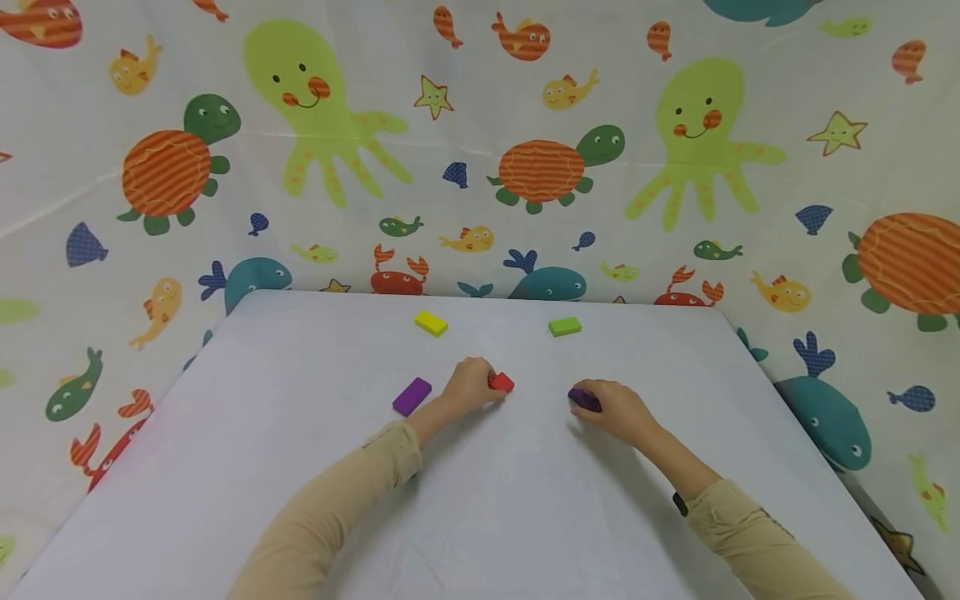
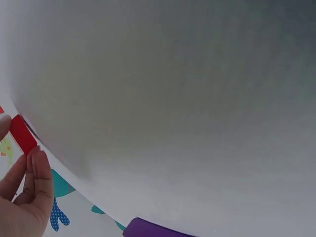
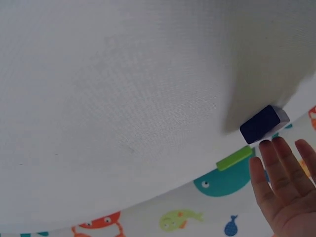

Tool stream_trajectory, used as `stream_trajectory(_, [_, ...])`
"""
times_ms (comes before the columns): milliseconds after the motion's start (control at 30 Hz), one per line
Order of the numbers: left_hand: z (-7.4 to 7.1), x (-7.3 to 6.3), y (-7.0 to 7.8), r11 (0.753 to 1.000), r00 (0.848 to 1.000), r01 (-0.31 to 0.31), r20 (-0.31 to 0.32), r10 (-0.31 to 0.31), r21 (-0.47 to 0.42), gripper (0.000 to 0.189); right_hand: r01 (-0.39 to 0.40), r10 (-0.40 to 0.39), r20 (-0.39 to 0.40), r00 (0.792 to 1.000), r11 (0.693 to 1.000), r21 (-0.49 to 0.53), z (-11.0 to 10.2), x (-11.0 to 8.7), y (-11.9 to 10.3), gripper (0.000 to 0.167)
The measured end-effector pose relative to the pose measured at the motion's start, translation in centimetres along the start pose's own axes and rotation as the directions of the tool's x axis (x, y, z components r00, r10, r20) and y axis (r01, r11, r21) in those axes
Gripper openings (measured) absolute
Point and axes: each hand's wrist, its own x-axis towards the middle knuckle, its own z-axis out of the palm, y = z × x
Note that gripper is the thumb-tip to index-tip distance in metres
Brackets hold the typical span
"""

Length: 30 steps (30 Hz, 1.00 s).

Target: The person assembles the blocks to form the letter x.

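Note:
My left hand [image 1: 471, 383] pinches a small red block [image 1: 502, 382] between thumb and fingertips, above the middle of the white table. In the left wrist view, the red block [image 2: 23, 135] shows between the thumb tip and the other fingers. To the right, my right hand [image 1: 617, 408] holds a dark purple block [image 1: 585, 400] at its fingertips. The right wrist view shows this dark block [image 3: 261, 124] right at the tips of rather straight fingers [image 3: 279, 170], with the thumb hidden. A brighter purple block [image 1: 412, 397] lies beside my left forearm.
Toward the back of the white table [image 1: 510, 517] lie a yellow block [image 1: 431, 323] and a green block [image 1: 565, 327], set apart. Behind the table's far edge hangs a cloth [image 1: 465, 50] printed with sea animals.

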Motion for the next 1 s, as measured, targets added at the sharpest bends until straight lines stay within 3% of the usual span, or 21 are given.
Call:
stream_trajectory(433, [0.18, -0.24, -0.04, 0.995, 0.995, -0.103, -0.002, 0.103, 0.009, 0.038, -0.006, 0.006, -0.035, 0.999, 1.000, -0.008, 0.09, -0.14, 0.30, 0.036])
stream_trajectory(1000, [0.02, 0.02, 0.21, 0.999, 0.998, -0.022, 0.051, 0.024, -0.030, 0.040, -0.172, 0.173, 0.020, 0.985, 0.984, -0.048, 0.63, 0.48, -0.50, 0.051])
